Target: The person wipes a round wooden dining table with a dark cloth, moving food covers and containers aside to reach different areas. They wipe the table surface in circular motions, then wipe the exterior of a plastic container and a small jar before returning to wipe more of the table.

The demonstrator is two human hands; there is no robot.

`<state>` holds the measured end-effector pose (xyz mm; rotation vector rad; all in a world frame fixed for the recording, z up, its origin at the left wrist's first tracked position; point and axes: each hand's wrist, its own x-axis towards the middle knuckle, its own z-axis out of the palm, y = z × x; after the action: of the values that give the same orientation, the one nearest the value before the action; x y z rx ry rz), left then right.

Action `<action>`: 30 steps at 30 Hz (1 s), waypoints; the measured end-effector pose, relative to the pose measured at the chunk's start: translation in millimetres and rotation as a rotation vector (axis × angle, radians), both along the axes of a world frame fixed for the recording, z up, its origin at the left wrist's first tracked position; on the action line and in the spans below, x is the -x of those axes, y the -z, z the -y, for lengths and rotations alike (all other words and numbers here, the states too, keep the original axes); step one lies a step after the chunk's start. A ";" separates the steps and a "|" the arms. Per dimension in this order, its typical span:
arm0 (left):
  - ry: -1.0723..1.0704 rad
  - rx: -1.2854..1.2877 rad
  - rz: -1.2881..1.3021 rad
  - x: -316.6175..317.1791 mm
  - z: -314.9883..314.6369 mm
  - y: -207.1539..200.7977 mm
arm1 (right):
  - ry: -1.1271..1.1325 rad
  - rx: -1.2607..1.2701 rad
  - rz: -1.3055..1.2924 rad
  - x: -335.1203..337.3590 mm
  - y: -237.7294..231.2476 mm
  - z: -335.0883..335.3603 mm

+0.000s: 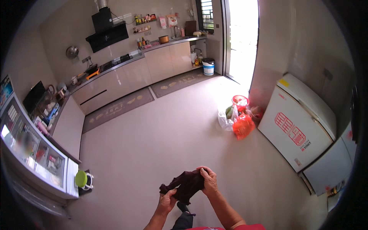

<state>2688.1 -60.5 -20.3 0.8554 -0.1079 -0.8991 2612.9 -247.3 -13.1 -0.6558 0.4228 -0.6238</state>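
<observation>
A dark maroon cloth (187, 184) hangs stretched between my two hands, in front of my body and above the floor. My left hand (167, 200) pinches its lower left side, with the thumb on top. On the upper right, my right hand (209, 180) grips the cloth's other end, fingers bent round the edge. The cloth is crumpled on the left and droops in the middle. My foot in a dark shoe (183, 207) shows on the floor below it.
Ahead right, plastic bags (243, 126) and a red basket (240, 101) sit on the floor by a white chest freezer (295, 126). A glass-door cabinet (34, 149) and a green-topped stool (81, 179) are at left. Kitchen counters (134, 69), floor mats (119, 109) and a bin (208, 67) lie beyond.
</observation>
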 end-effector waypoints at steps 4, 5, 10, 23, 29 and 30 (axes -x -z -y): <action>-0.014 0.041 0.015 -130.1 81.5 26.0 | 0.032 -0.036 0.219 -112.3 -26.3 96.0; 0.063 0.023 -0.024 -154.3 106.5 26.5 | 0.064 -0.029 0.256 -134.6 -30.9 124.9; 0.307 0.047 -0.263 -278.6 250.1 5.2 | 0.150 -0.004 0.230 -234.0 -53.4 267.9; 0.099 -0.028 -0.205 -649.5 568.5 47.7 | -0.063 -0.107 0.359 -618.2 -72.4 561.9; 0.167 -0.048 -0.246 -834.1 708.4 10.4 | -0.114 -0.098 0.425 -824.7 -79.2 689.5; 0.215 -0.068 -0.225 -864.7 736.4 -3.1 | -0.108 -0.117 0.416 -853.9 -80.6 712.3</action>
<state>3552.8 -797.0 -17.2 0.8094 0.0272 -1.2008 3466.8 -959.6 67.5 -0.4198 0.0355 -0.6095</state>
